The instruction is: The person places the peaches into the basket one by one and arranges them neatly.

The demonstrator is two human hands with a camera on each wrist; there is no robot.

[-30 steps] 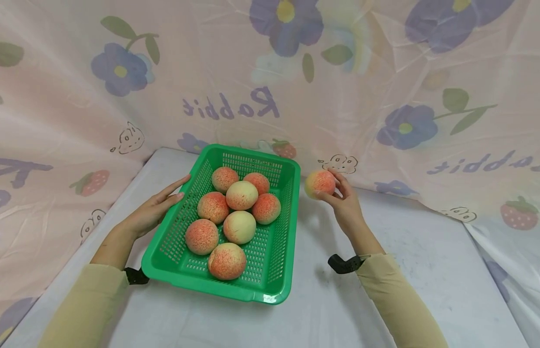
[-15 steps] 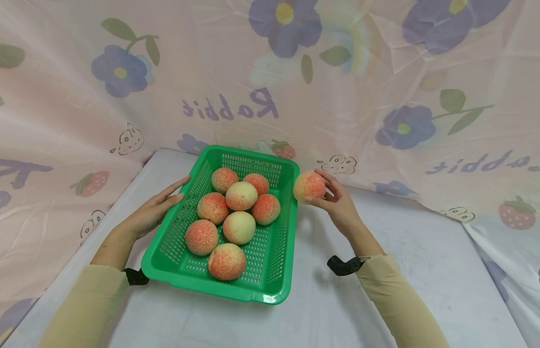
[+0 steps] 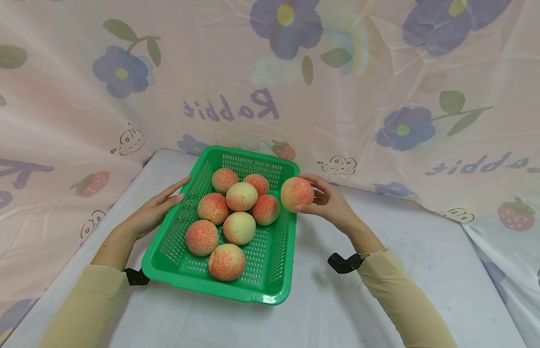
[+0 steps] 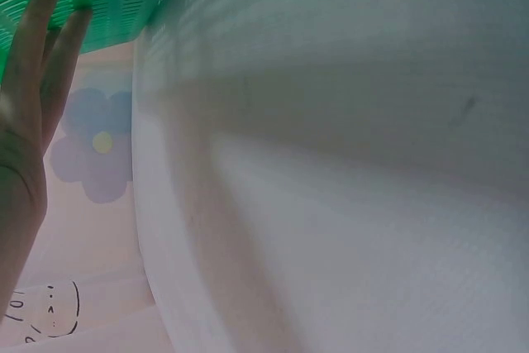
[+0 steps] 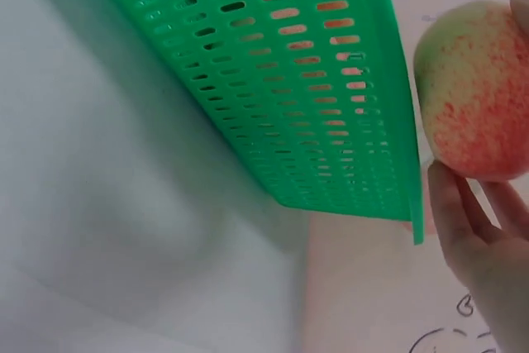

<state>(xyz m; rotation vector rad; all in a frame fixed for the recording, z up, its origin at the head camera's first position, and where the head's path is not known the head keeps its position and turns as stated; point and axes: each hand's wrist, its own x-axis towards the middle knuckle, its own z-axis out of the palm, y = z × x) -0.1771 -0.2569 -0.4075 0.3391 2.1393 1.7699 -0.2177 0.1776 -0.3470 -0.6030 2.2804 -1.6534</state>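
A green slotted plastic basket (image 3: 270,285) stands on the white table with several red-and-yellow peaches (image 3: 226,262) inside. My right hand (image 3: 328,202) grips another peach (image 3: 297,194) between thumb and fingers, over the basket's right rim. The right wrist view shows that peach (image 5: 475,93) beside the top of the basket wall (image 5: 289,80), fingers beneath it. On the left side, my left hand (image 3: 150,212) lies with straight fingers against the basket's rim. Those fingers (image 4: 62,64) touch the slotted wall (image 4: 116,6) in the left wrist view.
White cloth covers the table (image 3: 383,232). A printed curtain (image 3: 339,121) with flowers and lettering hangs behind and to the sides. A black wrist camera (image 3: 344,264) sticks out from the right sleeve, and a second one (image 3: 137,277) from the left.
My right hand has carried the peach leftward, from beside the basket to over its right rim. The left hand and the basket have stayed in place.
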